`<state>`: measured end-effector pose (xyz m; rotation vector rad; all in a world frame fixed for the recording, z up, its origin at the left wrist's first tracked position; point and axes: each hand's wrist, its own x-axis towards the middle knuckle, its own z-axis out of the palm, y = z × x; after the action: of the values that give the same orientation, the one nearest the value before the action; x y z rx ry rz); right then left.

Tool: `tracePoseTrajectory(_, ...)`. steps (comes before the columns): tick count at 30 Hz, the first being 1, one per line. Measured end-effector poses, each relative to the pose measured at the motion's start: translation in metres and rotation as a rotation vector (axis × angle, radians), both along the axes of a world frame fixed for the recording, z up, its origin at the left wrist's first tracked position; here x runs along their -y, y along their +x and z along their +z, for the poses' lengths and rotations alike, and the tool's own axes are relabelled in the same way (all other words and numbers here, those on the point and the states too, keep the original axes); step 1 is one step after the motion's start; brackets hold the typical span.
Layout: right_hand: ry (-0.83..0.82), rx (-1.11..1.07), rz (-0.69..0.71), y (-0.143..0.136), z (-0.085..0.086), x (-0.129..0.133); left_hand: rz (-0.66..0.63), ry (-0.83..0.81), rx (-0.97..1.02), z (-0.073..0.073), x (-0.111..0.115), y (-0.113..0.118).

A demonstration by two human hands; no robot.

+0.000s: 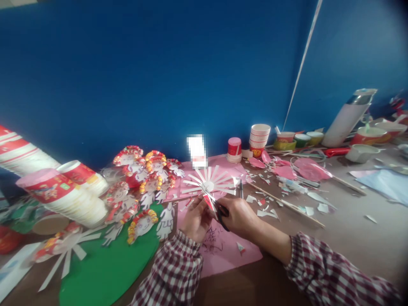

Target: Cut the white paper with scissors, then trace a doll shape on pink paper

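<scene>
My left hand [198, 219] pinches a small red and white paper piece [208, 202] over the pink sheet. Black-handled scissors [220, 212] are in my right hand [240, 216], their blades reaching up and left to the paper. Just beyond the blades lies a white paper cutout [218, 180] with strips fanning out from a round centre. Under both hands is the pink sheet [234, 255], with dark writing on its near part. A dark pen [241, 190] rests right of the cutout.
Stacked paper cups [83, 204] lie at the left, near decorated paper figures [142, 226] and a green sheet [111, 267]. Paper scraps [267, 212], wooden sticks [296, 208] and pink pieces [309, 168] are on the right. A white flask [346, 119] leans near the blue wall [153, 72].
</scene>
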<state>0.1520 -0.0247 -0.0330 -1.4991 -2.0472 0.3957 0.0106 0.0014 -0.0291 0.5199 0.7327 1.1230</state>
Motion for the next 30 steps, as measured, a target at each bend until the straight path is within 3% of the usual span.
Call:
tracePoseTrajectory(19, -0.006, -0.006, 0.005, 0.0001, 0.0014, 0.0003, 0.0, -0.007, -0.015, 0.0026, -0.0002, -0.0005)
tracePoseTrajectory(30, -0.063, -0.057, 0.025, 0.0015, 0.0033, -0.001, -0.046, 0.124, -0.109, -0.0023, -0.0055, -0.0031)
